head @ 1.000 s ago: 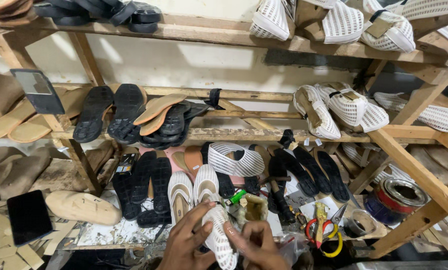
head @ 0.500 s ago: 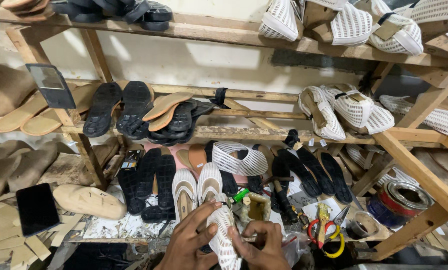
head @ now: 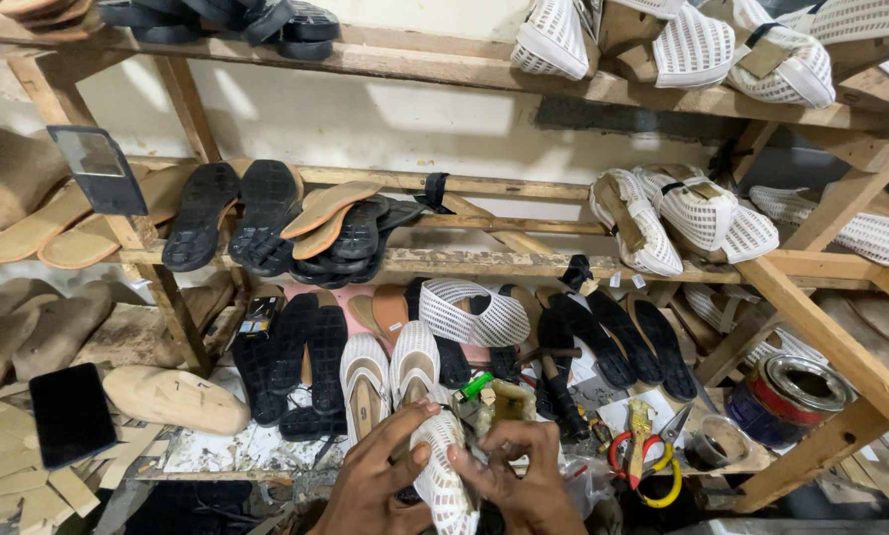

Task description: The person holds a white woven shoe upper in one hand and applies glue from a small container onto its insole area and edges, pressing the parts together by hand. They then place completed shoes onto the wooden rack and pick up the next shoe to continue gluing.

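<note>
Both hands gripping white mesh upper (head: 443,476) from either side: left hand (head: 380,481) steadying, right hand (head: 514,476) pinching edge, pressing it into shape above bench (head: 217,451).

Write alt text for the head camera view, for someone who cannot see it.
Two hands, left hand and right hand, hold a white mesh shoe upper before wooden shelves crowded with black soles and tan insoles.
</note>
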Motion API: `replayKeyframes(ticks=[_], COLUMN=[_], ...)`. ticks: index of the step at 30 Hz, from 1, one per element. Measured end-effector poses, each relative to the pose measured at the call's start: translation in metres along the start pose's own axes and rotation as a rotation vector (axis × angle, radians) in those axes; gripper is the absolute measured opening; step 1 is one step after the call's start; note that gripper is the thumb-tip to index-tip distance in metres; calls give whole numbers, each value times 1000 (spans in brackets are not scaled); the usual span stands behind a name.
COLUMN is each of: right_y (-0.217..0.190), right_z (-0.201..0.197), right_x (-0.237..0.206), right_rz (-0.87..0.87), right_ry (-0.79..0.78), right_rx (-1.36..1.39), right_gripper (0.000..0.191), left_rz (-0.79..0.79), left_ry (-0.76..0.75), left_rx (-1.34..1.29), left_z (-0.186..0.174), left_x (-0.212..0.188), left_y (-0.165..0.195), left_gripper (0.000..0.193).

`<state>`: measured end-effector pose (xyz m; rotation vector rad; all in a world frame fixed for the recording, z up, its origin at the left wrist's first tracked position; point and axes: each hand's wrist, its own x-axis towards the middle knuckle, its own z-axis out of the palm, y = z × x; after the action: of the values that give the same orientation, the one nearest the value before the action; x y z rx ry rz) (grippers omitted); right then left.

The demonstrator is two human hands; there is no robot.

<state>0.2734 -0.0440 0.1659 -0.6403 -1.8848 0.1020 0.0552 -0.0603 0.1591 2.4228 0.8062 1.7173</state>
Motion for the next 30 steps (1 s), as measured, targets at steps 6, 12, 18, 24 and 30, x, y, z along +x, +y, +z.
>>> replayKeyframes(ticks=[6,12,18,24,30], right_y=[-2,-9,-20,-31,-24], right_z=[2,-6,-25,-31,-15], right_x=[8,11,28,30,23], right_rz=[-163,-156,-266,-259,-264], right_ry=[73,51,31,98,70], right_rx=[-37,-85,-221,-211,-289], right_gripper=[51,54,56,46,52], left_rz=[-63,-152,-226,-243,-307], left_ry=[-17,-36,-49,12,-13], left_rx=[-63,-100,-117,-198,-202], left_z=[-1,0,5,4,0], left_x=[1,-4,-11,-15,-11], left_y=[4,5,3,5,6], left_gripper=[114,111,106,102,103])
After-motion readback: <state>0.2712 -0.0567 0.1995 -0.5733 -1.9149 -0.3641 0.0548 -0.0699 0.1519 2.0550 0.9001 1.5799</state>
